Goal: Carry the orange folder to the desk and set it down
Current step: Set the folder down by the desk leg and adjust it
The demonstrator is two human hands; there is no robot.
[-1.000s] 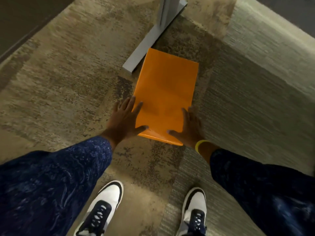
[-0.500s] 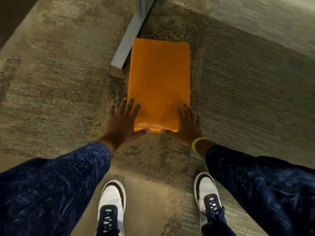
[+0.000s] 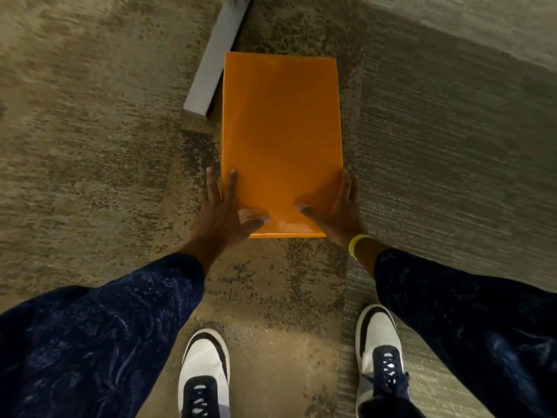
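Note:
The orange folder [image 3: 281, 140] is held flat and lengthwise in front of me, above the carpet. My left hand [image 3: 224, 211] grips its near left corner, thumb on top and fingers along the left edge. My right hand [image 3: 334, 211], with a yellow band at the wrist, grips the near right corner the same way. Both arms wear dark blue sleeves. The desk top is out of view.
A grey metal desk foot [image 3: 212, 60] lies on the patterned carpet just left of the folder's far end and runs up out of the frame. My two white and dark shoes [image 3: 205, 372] [image 3: 381, 357] stand on the carpet below.
The folder has straightened from a tilt to point directly ahead. My thumbs have slid onto its top surface. The view has moved forward, so the desk foot sits closer and more to the left.

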